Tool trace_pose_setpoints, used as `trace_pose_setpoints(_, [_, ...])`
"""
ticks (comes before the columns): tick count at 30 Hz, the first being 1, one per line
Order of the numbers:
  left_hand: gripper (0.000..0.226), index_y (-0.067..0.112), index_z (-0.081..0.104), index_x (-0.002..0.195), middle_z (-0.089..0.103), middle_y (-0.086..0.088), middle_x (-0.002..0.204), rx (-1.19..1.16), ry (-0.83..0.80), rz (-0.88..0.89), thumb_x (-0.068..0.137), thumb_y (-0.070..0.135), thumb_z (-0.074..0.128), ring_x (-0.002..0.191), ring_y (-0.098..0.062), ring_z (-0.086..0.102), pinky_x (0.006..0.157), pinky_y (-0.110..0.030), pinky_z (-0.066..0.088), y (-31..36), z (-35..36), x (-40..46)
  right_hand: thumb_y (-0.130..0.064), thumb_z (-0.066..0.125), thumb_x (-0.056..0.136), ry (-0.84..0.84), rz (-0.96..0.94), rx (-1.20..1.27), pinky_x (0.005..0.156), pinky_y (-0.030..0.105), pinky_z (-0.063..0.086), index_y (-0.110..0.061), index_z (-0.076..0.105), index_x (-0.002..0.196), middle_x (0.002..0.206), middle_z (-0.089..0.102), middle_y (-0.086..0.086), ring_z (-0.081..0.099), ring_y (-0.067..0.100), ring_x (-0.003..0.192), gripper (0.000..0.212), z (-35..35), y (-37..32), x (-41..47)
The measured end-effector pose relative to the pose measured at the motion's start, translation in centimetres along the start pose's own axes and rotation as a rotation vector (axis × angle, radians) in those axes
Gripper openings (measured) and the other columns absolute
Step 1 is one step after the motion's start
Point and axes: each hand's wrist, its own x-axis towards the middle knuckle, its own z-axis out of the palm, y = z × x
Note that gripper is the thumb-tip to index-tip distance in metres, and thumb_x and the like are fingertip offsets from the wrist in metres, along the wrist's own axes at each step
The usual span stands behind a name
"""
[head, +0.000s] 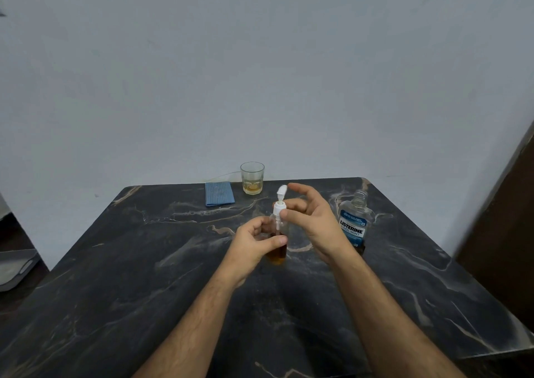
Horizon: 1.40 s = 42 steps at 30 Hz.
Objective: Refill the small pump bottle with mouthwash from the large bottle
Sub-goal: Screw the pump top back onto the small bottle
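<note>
At mid-worktop the small pump bottle is gripped upright by the left hand, steadied while the pump collar is pinched by the right hand; the uncapped large bottle stands just beside.

Lower left of frame: bare surface, open passage.
Centre: small pump bottle blocks.
Right: large bottle blocks.
Upper centre: glass, blue cloth against the wall.

left hand gripping pump bottle, right hand pinching pump collar
</note>
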Motion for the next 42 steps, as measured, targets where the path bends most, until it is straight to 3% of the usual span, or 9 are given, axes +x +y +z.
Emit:
trace_pose_setpoints(3, [0.034,0.024,0.069,0.111,0.072,-0.002,0.110,0.010,-0.043,0.001,0.079,0.018,0.080,0.108,-0.018,0.067,0.098,-0.042,0.053,0.2,0.0,-0.2,-0.006,0.078,0.075,-0.017,0.047,0.050,0.093,0.038,0.052,-0.017,0.048,0.137,0.108,0.070,0.011,0.067,0.022,0.100,0.070,-0.1,0.1,0.0])
trace_pose_setpoints(7, [0.027,0.019,0.069,0.112,0.073,-0.003,0.112,-0.026,-0.124,-0.002,0.087,0.012,0.071,0.110,-0.019,0.067,0.093,-0.035,0.054,0.8,0.1,-0.5,-0.019,0.065,0.082,-0.165,0.123,0.132,0.097,0.036,0.050,-0.012,0.063,0.123,0.128,0.062,0.015,0.064,0.019,0.109,0.041,-0.5,-0.3,-0.3])
trace_pose_setpoints(10, [0.028,0.017,0.067,0.116,0.073,-0.005,0.115,-0.037,-0.187,-0.025,0.088,0.012,0.068,0.111,-0.020,0.068,0.091,-0.034,0.055,1.3,0.0,-0.6,-0.020,0.057,0.091,-0.253,0.109,0.113,0.103,0.042,0.047,-0.004,0.065,0.122,0.133,0.063,0.012,0.059,0.024,0.124,0.036,-0.9,-0.2,-0.5])
trace_pose_setpoints(17, [0.041,0.014,0.066,0.118,0.074,-0.004,0.115,-0.071,-0.175,-0.007,0.078,0.020,0.074,0.113,-0.017,0.068,0.098,-0.036,0.051,1.0,0.1,-0.7,-0.020,0.069,0.088,-0.079,-0.005,-0.052,0.093,0.038,0.051,-0.023,0.079,0.091,0.102,0.075,0.007,0.067,0.021,0.103,0.011,-0.3,-0.1,-0.5])
trace_pose_setpoints(22, [0.029,0.015,0.068,0.116,0.075,-0.003,0.113,-0.074,-0.118,0.014,0.086,0.012,0.070,0.113,-0.017,0.068,0.106,-0.045,0.048,0.1,0.6,-0.7,-0.016,0.068,0.091,0.045,-0.044,-0.169,0.090,0.044,0.053,-0.015,0.078,0.094,0.096,0.075,0.012,0.069,0.027,0.097,0.010,0.8,0.2,-1.0])
trace_pose_setpoints(26, [0.040,0.011,0.066,0.122,0.071,-0.013,0.121,-0.163,-0.261,-0.046,0.085,0.024,0.071,0.115,-0.032,0.066,0.104,-0.056,0.047,0.3,-0.1,-1.0,-0.021,0.064,0.091,-0.159,0.091,-0.066,0.098,0.048,0.048,-0.010,0.073,0.110,0.118,0.072,0.007,0.062,0.030,0.118,0.024,-0.1,-0.7,-0.9])
trace_pose_setpoints(30, [0.049,0.005,0.061,0.127,0.066,-0.020,0.127,-0.241,-0.352,-0.077,0.082,0.021,0.071,0.118,-0.038,0.064,0.104,-0.053,0.048,0.9,-0.2,-0.7,-0.030,0.056,0.094,-0.340,0.137,0.093,0.088,0.042,0.053,-0.005,0.065,0.121,0.132,0.065,0.008,0.058,0.024,0.127,0.038,-0.7,-1.7,-1.0])
trace_pose_setpoints(37, [0.040,0.008,0.064,0.121,0.072,-0.013,0.119,-0.157,-0.273,-0.049,0.082,0.017,0.067,0.109,-0.030,0.070,0.096,-0.041,0.055,1.3,0.0,-0.5,-0.040,0.060,0.089,-0.209,0.006,-0.052,0.078,0.035,0.048,-0.022,0.076,0.092,0.097,0.071,0.010,0.062,0.024,0.089,0.025,-0.3,-0.9,-0.6])
trace_pose_setpoints(42, [0.029,0.011,0.067,0.117,0.075,-0.006,0.114,-0.085,-0.177,0.011,0.088,0.007,0.066,0.113,-0.022,0.068,0.103,-0.043,0.051,0.4,0.5,-0.3,-0.035,0.055,0.091,-0.124,-0.057,-0.147,0.080,0.029,0.051,-0.018,0.072,0.087,0.085,0.069,-0.001,0.063,0.013,0.085,0.025,0.3,0.0,-0.5])
